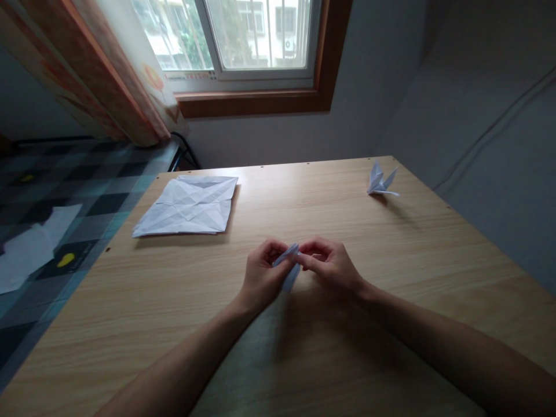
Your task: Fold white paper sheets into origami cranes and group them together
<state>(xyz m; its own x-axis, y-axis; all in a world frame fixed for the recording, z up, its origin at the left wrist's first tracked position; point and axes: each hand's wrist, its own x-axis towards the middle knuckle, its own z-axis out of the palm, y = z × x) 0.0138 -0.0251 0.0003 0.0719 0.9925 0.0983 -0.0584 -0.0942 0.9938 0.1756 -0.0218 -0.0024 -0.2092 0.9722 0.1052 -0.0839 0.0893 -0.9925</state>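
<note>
A small piece of folded white paper (pixel 291 279) is held above the middle of the wooden table. My left hand (pixel 266 271) pinches it from the left, thumb on the near side and fingers curled behind. On the other side, my right hand (pixel 330 265) grips its upper right edge between thumb and fingertips. Part of the paper is hidden by my fingers, so its full shape cannot be made out. At the table's far right corner stands a finished-looking white paper crane (pixel 379 182). Creased white paper sheets (pixel 191 204) lie flat in a stack at the far left.
The wooden table (pixel 174 324) reaches to the wall under a window (pixel 260 35). To the left is a bed with a checked cover (pixel 108 168), on which white papers (pixel 32 252) lie. An orange curtain (pixel 117 75) hangs beside the window. A cable (pixel 490 130) runs along the right wall.
</note>
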